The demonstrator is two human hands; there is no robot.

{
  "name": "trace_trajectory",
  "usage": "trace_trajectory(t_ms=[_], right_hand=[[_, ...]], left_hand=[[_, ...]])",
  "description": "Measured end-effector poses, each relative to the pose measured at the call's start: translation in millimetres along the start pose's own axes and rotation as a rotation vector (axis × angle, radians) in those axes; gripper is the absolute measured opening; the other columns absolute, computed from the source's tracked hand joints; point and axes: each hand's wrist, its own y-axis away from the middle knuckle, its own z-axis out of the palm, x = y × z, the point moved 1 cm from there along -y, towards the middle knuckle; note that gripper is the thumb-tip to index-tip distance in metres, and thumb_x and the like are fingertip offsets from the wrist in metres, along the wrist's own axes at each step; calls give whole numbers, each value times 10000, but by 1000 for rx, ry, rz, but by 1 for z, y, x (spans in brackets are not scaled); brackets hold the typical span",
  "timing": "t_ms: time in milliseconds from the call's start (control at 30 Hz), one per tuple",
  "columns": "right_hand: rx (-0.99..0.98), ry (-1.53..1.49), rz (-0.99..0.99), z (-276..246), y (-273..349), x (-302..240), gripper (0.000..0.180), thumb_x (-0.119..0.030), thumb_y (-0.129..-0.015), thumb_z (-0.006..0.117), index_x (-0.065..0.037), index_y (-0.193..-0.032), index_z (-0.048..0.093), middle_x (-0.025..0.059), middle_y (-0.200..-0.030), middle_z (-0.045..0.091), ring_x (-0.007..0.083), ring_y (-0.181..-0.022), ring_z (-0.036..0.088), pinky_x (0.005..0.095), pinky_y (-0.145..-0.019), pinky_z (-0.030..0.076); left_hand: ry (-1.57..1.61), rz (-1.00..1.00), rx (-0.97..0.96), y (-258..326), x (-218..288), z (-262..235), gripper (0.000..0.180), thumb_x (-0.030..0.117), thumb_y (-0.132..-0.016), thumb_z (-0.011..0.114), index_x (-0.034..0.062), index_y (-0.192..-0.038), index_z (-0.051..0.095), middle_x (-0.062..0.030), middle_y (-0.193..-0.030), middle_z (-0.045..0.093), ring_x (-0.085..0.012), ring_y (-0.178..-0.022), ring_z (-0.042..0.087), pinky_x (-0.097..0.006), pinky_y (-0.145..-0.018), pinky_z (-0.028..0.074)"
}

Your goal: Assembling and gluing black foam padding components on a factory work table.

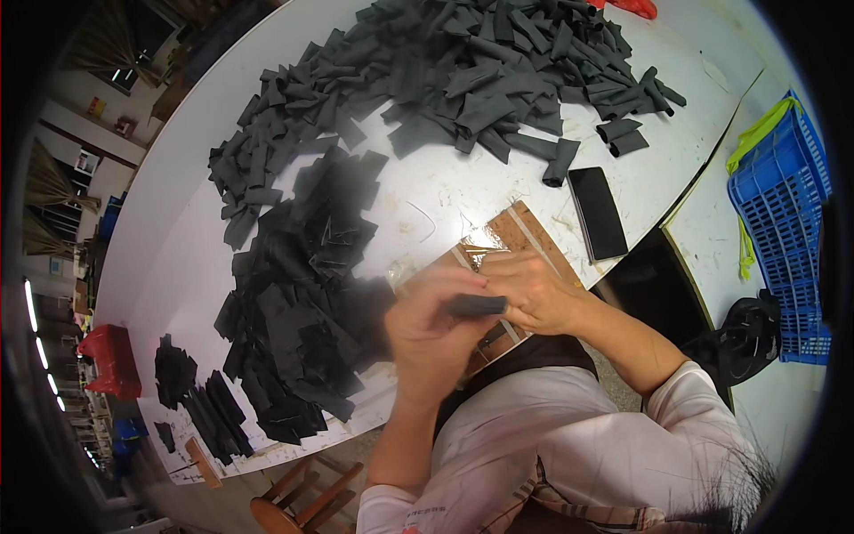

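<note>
A short rolled piece of dark grey fabric (477, 306) lies in my left hand (427, 322), whose fingers curve round it; that hand is smeared by motion. My right hand (534, 289) is closed at the far end of the piece, its fingers curled. What sits inside its grip is hidden. Both hands are over a brown wooden board (525, 230) with pale strips and a shiny clear film, at the table's near edge. To the left of my left hand spreads a heap of flat black fabric pieces (302, 320).
A large pile of rolled dark fabric tubes (480, 98) covers the back of the white table (427, 191). A phone (598, 214) lies right of the board. Blue plastic crates (778, 222) stand at the right. Black strips (213, 414) lie far left, near a wooden stool (307, 498).
</note>
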Motion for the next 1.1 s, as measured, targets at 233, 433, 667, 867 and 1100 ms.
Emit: trace_trajectory(t_ms=[233, 433, 667, 867, 1100], right_hand=[[-44, -132, 140, 21, 4, 19, 166, -114, -779, 453, 2, -875, 525, 170, -758, 536, 366, -716, 520, 402, -657, 439], [-97, -214, 177, -3, -10, 5, 193, -190, -812, 472, -41, -922, 525, 150, -774, 558, 361, -716, 529, 402, -649, 432], [-80, -281, 237, 20, 3, 21, 221, -250, -827, 476, -72, -944, 536, 138, -737, 577, 334, -737, 557, 393, -649, 434], [-248, -144, 295, 5, -2, 16, 243, -204, -810, 490, -75, -1011, 532, 142, -763, 588, 328, -756, 567, 395, -663, 436], [-74, -133, 186, -3, -9, 3, 238, -238, -838, 483, -11, -772, 509, 119, -665, 509, 293, -640, 517, 365, -582, 412]], left_hand=[[3, -27, 143, 8, -17, 10, 228, -49, -699, 624, -31, -912, 545, -102, -889, 571, -137, -821, 531, -245, -746, 413], [309, 145, 55, 3, -18, -4, 225, -55, -735, 583, -42, -958, 552, -137, -938, 582, -174, -872, 542, -284, -777, 428], [128, -67, 177, 8, -17, 3, 209, -94, -737, 554, -56, -942, 558, -136, -885, 595, -166, -852, 548, -264, -781, 422], [277, 96, 160, 4, -8, -3, 163, -18, -753, 582, -62, -905, 542, -181, -856, 595, -225, -844, 567, -335, -804, 431], [106, 249, 253, 2, -3, 2, 167, 26, -744, 622, -27, -886, 551, -148, -808, 597, -208, -788, 556, -308, -750, 428]])
